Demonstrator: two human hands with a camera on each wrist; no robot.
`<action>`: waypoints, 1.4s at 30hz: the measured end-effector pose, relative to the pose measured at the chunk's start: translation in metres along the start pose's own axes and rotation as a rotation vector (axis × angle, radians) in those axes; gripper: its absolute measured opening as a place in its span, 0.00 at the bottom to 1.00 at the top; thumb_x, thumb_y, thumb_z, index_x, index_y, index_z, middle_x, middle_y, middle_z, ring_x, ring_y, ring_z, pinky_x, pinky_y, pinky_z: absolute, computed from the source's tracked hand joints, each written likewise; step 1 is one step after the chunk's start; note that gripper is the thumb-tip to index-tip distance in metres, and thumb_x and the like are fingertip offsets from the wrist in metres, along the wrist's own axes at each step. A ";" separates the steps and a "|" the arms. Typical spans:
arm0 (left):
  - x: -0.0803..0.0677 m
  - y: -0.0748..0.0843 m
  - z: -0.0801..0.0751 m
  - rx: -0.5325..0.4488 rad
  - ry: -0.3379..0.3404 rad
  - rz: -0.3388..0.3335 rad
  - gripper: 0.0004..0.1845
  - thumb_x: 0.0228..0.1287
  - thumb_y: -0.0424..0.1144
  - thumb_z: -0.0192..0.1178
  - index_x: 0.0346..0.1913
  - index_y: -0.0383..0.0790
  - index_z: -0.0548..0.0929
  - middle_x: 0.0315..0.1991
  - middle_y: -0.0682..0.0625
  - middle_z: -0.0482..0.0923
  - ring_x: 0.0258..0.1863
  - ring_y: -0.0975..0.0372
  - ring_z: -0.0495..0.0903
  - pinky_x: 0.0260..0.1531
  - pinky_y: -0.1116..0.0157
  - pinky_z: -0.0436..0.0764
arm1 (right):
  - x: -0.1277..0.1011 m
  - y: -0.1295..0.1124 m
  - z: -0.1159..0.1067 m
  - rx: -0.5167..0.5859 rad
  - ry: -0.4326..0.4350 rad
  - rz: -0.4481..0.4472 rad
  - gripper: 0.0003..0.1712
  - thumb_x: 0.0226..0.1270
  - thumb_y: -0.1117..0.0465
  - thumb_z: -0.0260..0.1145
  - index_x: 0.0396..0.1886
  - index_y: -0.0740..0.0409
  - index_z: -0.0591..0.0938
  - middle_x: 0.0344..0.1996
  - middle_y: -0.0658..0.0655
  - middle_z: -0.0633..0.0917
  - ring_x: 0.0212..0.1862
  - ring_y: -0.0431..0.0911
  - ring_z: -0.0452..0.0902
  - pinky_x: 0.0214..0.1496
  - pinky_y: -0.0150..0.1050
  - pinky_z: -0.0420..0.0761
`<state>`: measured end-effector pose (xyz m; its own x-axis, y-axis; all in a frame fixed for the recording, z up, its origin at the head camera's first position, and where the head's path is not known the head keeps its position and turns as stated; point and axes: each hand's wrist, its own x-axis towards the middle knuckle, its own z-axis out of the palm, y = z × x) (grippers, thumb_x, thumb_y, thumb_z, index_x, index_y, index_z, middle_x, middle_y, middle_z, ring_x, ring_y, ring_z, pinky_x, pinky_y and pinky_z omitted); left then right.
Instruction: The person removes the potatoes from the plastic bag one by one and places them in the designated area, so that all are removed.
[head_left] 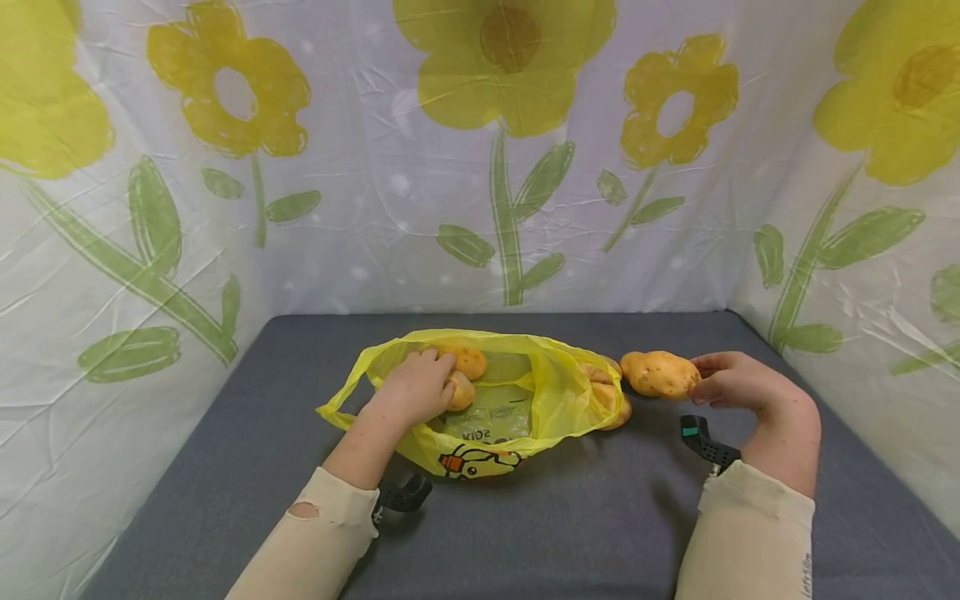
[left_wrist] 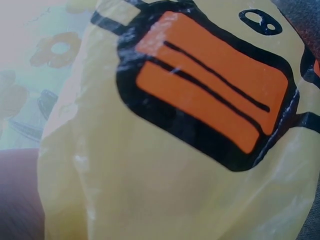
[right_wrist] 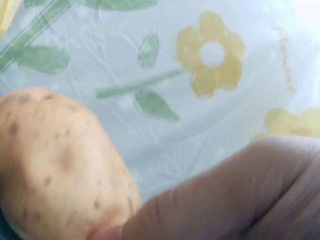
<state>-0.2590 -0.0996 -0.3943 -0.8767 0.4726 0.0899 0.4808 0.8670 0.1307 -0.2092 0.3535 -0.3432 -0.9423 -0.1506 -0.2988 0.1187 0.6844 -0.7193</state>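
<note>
A yellow plastic bag with a printed duck lies with its mouth open on the dark table. My left hand reaches inside it, fingers and thumb curled at a potato; a second potato lies right beside the thumb. In the left wrist view the bag's printed side covers the fingers. To the right of the bag, my right hand pinches a large potato by its right end. The right wrist view shows the thumb pressed against this spotted potato.
Several more potatoes sit at the bag's right end, partly behind its yellow plastic. The grey-black table extends around the bag. White sheets with printed flowers stand at the back and both sides.
</note>
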 end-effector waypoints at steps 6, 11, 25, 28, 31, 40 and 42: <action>-0.001 0.001 0.000 -0.004 -0.005 -0.005 0.17 0.78 0.41 0.54 0.62 0.37 0.78 0.57 0.36 0.75 0.54 0.40 0.76 0.51 0.45 0.78 | 0.004 0.012 0.000 0.049 -0.048 0.047 0.39 0.66 0.69 0.63 0.70 0.86 0.59 0.59 0.73 0.77 0.54 0.52 0.79 0.61 0.55 0.78; -0.002 0.002 -0.001 0.004 -0.005 -0.003 0.16 0.78 0.40 0.55 0.60 0.36 0.78 0.56 0.36 0.76 0.53 0.40 0.76 0.50 0.45 0.79 | 0.008 0.018 0.002 0.084 -0.070 0.099 0.37 0.65 0.71 0.62 0.69 0.85 0.62 0.53 0.65 0.80 0.49 0.46 0.78 0.57 0.48 0.80; -0.001 0.000 0.003 0.014 0.008 0.002 0.14 0.77 0.40 0.55 0.57 0.37 0.78 0.53 0.37 0.76 0.49 0.41 0.76 0.47 0.47 0.79 | 0.015 0.029 0.011 0.094 -0.054 0.183 0.41 0.62 0.73 0.60 0.74 0.80 0.58 0.65 0.77 0.69 0.51 0.53 0.78 0.59 0.54 0.78; -0.001 0.000 0.003 0.015 0.009 0.004 0.14 0.77 0.40 0.55 0.57 0.37 0.79 0.53 0.37 0.76 0.49 0.42 0.76 0.47 0.47 0.79 | 0.018 0.030 0.014 0.105 -0.061 0.190 0.41 0.62 0.74 0.59 0.74 0.80 0.58 0.66 0.78 0.67 0.52 0.54 0.77 0.59 0.53 0.78; -0.001 0.000 0.003 0.014 0.009 0.004 0.14 0.77 0.40 0.55 0.58 0.37 0.78 0.53 0.37 0.76 0.49 0.42 0.76 0.46 0.47 0.79 | 0.021 0.032 0.015 0.122 -0.071 0.194 0.41 0.63 0.75 0.59 0.75 0.80 0.56 0.66 0.78 0.67 0.55 0.57 0.76 0.61 0.55 0.76; 0.000 0.001 0.001 0.012 0.003 -0.002 0.14 0.77 0.41 0.55 0.58 0.37 0.78 0.54 0.36 0.76 0.50 0.41 0.76 0.47 0.46 0.79 | 0.023 0.031 0.017 0.147 -0.077 0.205 0.44 0.59 0.77 0.59 0.76 0.77 0.56 0.63 0.75 0.70 0.52 0.54 0.76 0.58 0.50 0.77; 0.000 0.001 0.001 0.011 0.006 -0.002 0.14 0.77 0.41 0.55 0.58 0.37 0.78 0.54 0.36 0.75 0.50 0.41 0.76 0.47 0.46 0.79 | 0.023 0.031 0.017 0.168 -0.078 0.205 0.44 0.59 0.78 0.59 0.76 0.78 0.56 0.59 0.71 0.74 0.48 0.50 0.77 0.55 0.48 0.78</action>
<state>-0.2585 -0.0989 -0.3950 -0.8774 0.4702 0.0955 0.4791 0.8696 0.1199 -0.2222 0.3588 -0.3833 -0.8670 -0.0799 -0.4918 0.3610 0.5796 -0.7306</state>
